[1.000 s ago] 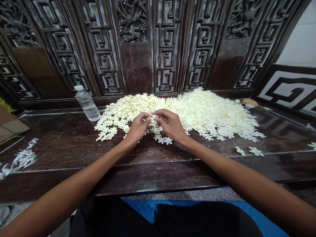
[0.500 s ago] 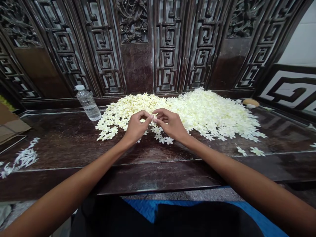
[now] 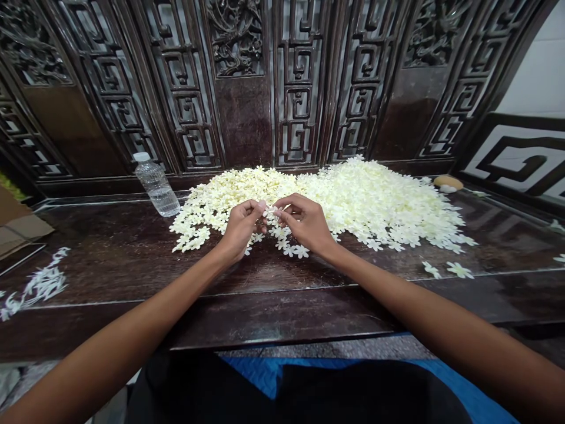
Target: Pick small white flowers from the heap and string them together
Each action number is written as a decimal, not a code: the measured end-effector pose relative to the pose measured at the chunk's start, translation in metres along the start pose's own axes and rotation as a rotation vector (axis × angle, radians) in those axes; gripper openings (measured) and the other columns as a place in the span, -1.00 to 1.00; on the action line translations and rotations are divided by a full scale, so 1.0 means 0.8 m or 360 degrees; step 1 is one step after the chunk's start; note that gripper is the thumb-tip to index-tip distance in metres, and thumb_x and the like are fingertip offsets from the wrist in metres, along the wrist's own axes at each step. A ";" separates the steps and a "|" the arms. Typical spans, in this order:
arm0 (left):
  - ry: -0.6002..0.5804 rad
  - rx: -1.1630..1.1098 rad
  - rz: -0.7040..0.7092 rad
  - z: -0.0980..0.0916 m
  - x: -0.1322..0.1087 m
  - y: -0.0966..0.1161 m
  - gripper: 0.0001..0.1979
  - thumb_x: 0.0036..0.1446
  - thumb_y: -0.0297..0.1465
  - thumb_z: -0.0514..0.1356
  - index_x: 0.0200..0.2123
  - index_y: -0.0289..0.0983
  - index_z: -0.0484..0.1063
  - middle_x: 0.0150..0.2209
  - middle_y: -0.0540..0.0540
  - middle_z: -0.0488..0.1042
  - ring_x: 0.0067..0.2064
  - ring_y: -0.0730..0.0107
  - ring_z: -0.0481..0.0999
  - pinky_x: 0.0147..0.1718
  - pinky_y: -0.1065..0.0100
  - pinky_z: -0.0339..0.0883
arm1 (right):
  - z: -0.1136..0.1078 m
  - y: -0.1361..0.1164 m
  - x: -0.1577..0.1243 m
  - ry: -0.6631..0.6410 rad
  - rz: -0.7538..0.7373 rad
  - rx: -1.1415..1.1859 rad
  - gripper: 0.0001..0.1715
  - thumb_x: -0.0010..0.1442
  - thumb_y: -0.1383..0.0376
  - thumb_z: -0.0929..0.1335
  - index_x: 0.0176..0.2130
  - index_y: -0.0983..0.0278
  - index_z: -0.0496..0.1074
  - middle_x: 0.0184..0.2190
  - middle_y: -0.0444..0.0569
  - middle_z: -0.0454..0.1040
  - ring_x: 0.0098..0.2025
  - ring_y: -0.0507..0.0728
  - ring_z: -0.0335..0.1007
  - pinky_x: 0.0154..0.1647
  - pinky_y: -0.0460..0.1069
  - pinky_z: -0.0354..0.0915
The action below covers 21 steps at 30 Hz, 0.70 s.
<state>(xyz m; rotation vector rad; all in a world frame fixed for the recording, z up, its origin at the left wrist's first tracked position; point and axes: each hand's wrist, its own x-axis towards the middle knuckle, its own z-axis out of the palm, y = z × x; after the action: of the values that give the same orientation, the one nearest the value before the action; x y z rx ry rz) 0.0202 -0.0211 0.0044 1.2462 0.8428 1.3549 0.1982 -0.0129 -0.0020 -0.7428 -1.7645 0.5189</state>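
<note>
Between my fingertips is a small white flower (image 3: pixel 271 211), partly covered by the fingers. My left hand (image 3: pixel 242 227) is closed in a pinch at the flower's left side, its other fingers curled under. From the right, my right hand (image 3: pixel 305 219) pinches the same flower with thumb and fingers. Both hands are just above the dark wooden bench, in front of a wide heap of white and pale yellow flowers (image 3: pixel 379 200). A few loose flowers (image 3: pixel 295 251) lie on the wood below my hands.
A clear water bottle (image 3: pixel 158 185) stands at the left of the heap. White thin strips (image 3: pixel 44 282) and a cardboard box (image 3: pixel 20 221) are farther left. Single flowers (image 3: pixel 459 270) and a tan round object (image 3: pixel 448 182) lie to the right. A carved wooden screen (image 3: pixel 245 118) rises behind.
My left hand has shifted slightly left and turned, with its lower fingers now curled. The fingertips of the two hands have drawn a little apart, showing more of the flower.
</note>
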 end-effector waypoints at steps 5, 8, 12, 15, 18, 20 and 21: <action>0.0108 0.0140 -0.0034 -0.008 0.006 -0.006 -0.67 0.14 -0.19 0.40 -0.37 -0.29 0.38 -0.39 -0.04 0.37 -0.38 0.43 0.42 -0.49 0.42 0.42 | -0.004 -0.004 0.002 0.0032 -0.0010 -0.0032 -0.59 0.30 -0.03 0.45 -0.17 0.28 0.58 -0.17 0.06 0.58 -0.35 0.09 0.51 -0.30 0.06 0.51; 0.0049 0.0337 -0.0136 -0.012 0.009 -0.007 -0.71 0.16 -0.24 0.39 -0.17 -0.25 0.44 -0.23 -0.10 0.45 -0.30 0.39 0.48 -0.42 0.37 0.49 | -0.007 -0.004 0.004 0.0034 0.0023 -0.0078 -0.55 0.29 -0.06 0.45 -0.15 0.27 0.58 -0.16 0.08 0.59 -0.37 0.10 0.52 -0.30 0.08 0.52; -0.0079 0.0497 -0.0030 -0.011 0.008 -0.007 -0.66 0.23 -0.13 0.31 -0.07 -0.23 0.47 -0.04 -0.18 0.46 -0.22 0.34 0.52 -0.40 0.36 0.50 | -0.009 -0.001 0.005 0.0022 0.0090 -0.0120 -0.53 0.27 -0.08 0.45 -0.14 0.26 0.59 -0.16 0.07 0.60 -0.37 0.10 0.52 -0.28 0.09 0.52; -0.0202 0.0635 0.0207 -0.009 0.007 -0.004 -0.62 0.26 -0.04 0.25 -0.18 -0.26 0.50 -0.18 -0.14 0.49 -0.26 0.34 0.50 -0.41 0.38 0.46 | -0.007 0.002 0.005 -0.0014 0.0134 -0.0122 -0.55 0.26 -0.06 0.46 -0.14 0.27 0.60 -0.17 0.06 0.61 -0.34 0.12 0.51 -0.27 0.08 0.51; -0.0161 0.0875 0.0388 -0.009 0.007 -0.002 -0.64 0.25 -0.06 0.28 -0.26 -0.28 0.49 -0.33 -0.06 0.47 -0.37 0.39 0.45 -0.40 0.38 0.39 | -0.004 0.002 0.003 -0.0062 0.0168 -0.0085 -0.55 0.26 -0.06 0.46 -0.15 0.26 0.61 -0.16 0.06 0.61 -0.33 0.11 0.50 -0.28 0.06 0.49; -0.0123 0.0988 0.0464 -0.011 0.008 -0.002 -0.66 0.26 -0.08 0.28 -0.29 -0.27 0.48 -0.39 -0.03 0.45 -0.41 0.41 0.44 -0.38 0.37 0.35 | -0.002 0.000 0.002 -0.0081 0.0195 -0.0028 -0.55 0.26 -0.06 0.47 -0.13 0.26 0.61 -0.17 0.05 0.60 -0.35 0.09 0.49 -0.30 0.04 0.48; -0.0114 0.1010 0.0479 -0.012 0.008 -0.003 -0.66 0.27 -0.09 0.28 -0.30 -0.27 0.47 -0.40 -0.02 0.45 -0.43 0.41 0.43 -0.38 0.37 0.33 | -0.002 0.000 0.002 -0.0085 0.0208 0.0002 -0.54 0.25 -0.06 0.47 -0.11 0.27 0.60 -0.19 0.05 0.59 -0.36 0.09 0.48 -0.32 0.03 0.47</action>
<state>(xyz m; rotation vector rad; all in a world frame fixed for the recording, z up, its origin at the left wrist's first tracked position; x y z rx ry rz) 0.0119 -0.0128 0.0016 1.9635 1.1143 1.3049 0.1993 -0.0121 -0.0002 -0.8542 -1.7726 0.6330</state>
